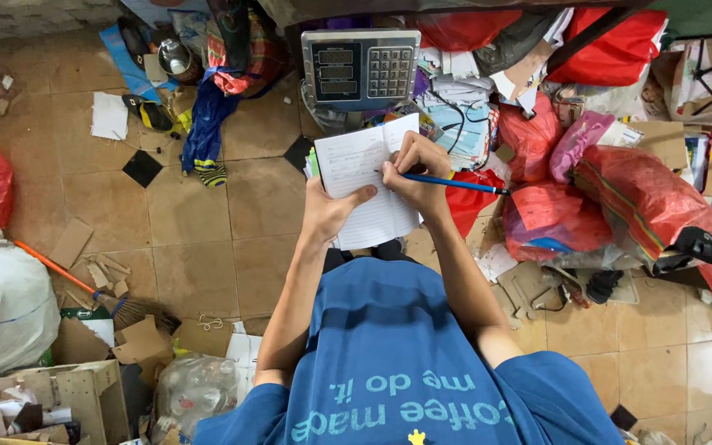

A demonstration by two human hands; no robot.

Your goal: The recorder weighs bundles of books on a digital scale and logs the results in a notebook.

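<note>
Writing in a notebook

Left hand point(327, 210) grips the notebook point(364, 185) from below; right hand point(414, 169) fingers clench a blue pen point(455, 184) on its page, below the scale point(362, 66).

The left hand point(329, 210) holds an open white lined paper notebook point(364, 185) from below, thumb lying across the page. The right hand point(415, 169) rests on the notebook, gripping a slim blue pen point(455, 183). Just beyond stands a grey digital weighing scale with a keypad point(362, 70), and red plastic bags point(620, 198) are heaped to the right on the brown tiled floor point(208, 247).
</note>
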